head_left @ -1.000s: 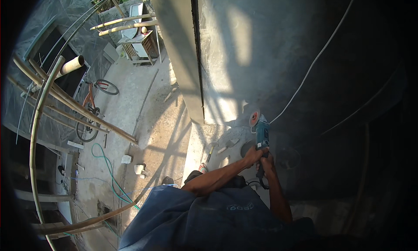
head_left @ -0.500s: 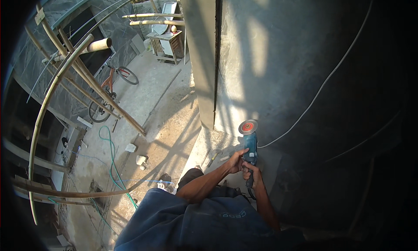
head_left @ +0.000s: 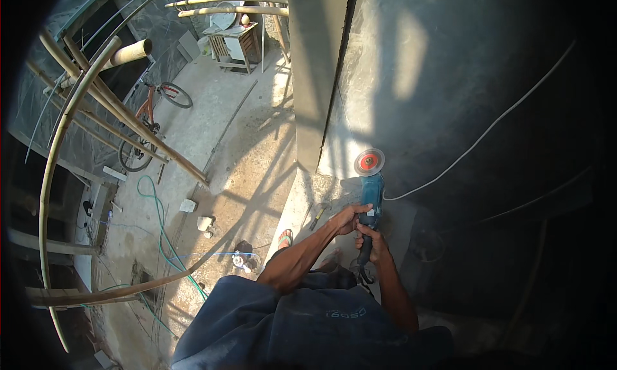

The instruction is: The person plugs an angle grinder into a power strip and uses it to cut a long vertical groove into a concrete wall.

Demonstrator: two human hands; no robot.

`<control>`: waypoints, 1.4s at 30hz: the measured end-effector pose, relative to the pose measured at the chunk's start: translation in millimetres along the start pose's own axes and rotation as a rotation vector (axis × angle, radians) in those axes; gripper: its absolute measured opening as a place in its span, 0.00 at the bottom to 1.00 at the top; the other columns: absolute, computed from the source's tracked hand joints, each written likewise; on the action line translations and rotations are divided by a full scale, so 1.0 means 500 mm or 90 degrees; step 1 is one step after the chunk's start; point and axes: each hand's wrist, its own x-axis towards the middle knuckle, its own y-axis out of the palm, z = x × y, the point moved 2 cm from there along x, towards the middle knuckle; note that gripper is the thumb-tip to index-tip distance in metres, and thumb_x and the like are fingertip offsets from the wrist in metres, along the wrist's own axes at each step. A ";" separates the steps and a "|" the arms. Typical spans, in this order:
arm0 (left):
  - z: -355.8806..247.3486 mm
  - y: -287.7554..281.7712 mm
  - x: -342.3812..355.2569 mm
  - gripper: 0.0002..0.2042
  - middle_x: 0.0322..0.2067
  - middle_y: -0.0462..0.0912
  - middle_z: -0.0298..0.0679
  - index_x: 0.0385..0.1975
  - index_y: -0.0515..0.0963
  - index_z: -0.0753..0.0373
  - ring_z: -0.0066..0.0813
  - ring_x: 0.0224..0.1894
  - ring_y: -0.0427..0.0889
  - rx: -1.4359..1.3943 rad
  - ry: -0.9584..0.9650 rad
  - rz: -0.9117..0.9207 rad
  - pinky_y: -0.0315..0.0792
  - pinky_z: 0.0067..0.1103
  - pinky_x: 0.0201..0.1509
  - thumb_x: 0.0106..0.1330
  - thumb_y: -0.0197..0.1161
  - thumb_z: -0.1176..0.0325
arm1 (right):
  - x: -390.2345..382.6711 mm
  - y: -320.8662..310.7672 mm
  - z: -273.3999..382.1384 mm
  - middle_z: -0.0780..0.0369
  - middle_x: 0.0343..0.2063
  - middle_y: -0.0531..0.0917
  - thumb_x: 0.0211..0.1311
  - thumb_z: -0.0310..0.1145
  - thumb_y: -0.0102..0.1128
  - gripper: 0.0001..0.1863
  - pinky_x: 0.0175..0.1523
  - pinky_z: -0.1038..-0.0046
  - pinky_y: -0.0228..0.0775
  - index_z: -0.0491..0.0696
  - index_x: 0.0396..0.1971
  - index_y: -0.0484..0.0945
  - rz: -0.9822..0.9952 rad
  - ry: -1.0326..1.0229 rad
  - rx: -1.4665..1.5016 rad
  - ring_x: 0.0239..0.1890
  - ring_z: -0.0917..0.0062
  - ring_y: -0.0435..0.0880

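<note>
A teal angle grinder [head_left: 371, 191] is held out in front of me with both hands. Its round cutting disc [head_left: 369, 162] has a red centre and points away from me, close to the grey wall. My left hand [head_left: 349, 220] is closed on the side of the grinder's body, thumb on top. Behind it, my right hand [head_left: 375, 240] wraps the dark rear handle, where the power cord hangs down. Whether the disc touches the wall or is spinning I cannot tell.
A dark vertical groove [head_left: 339, 81] runs beside the column, and a pale cable [head_left: 479, 127] lies across the wall. A hammer [head_left: 317, 217] lies near my foot [head_left: 285, 237]. Leftward are a green hose [head_left: 160, 219], stone chunks [head_left: 204, 223], bamboo poles [head_left: 138, 129] and a bicycle [head_left: 149, 123].
The grinder has moved slightly farther from me, and its disc shows more face-on. My view has shifted, bringing my sandalled foot into sight. Both hands keep their hold.
</note>
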 end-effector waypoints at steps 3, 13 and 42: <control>-0.039 -0.054 0.004 0.20 0.44 0.82 0.40 0.54 0.70 0.64 0.30 0.44 0.85 0.017 -0.018 0.053 0.80 0.28 0.51 0.71 0.65 0.59 | 0.023 0.052 -0.018 0.67 0.23 0.74 0.61 0.32 0.69 0.10 0.21 0.78 0.66 0.49 0.38 0.76 -0.025 -0.054 -0.040 0.17 0.83 0.73; -0.099 -0.196 0.012 0.25 0.50 0.79 0.43 0.60 0.66 0.67 0.33 0.52 0.81 0.069 -0.058 0.113 0.75 0.29 0.59 0.71 0.63 0.59 | 0.144 0.117 -0.114 0.65 0.19 0.74 0.58 0.27 0.64 0.10 0.18 0.75 0.69 0.44 0.38 0.73 -0.194 -0.231 -0.186 0.15 0.82 0.74; -0.195 -0.479 0.226 0.35 0.45 0.81 0.45 0.66 0.65 0.66 0.32 0.46 0.81 0.724 0.536 0.113 0.76 0.28 0.51 0.66 0.69 0.52 | 0.636 0.047 -0.144 0.59 0.25 0.77 0.60 0.20 0.61 0.17 0.14 0.75 0.69 0.40 0.46 0.65 -0.067 -0.939 -0.298 0.14 0.78 0.77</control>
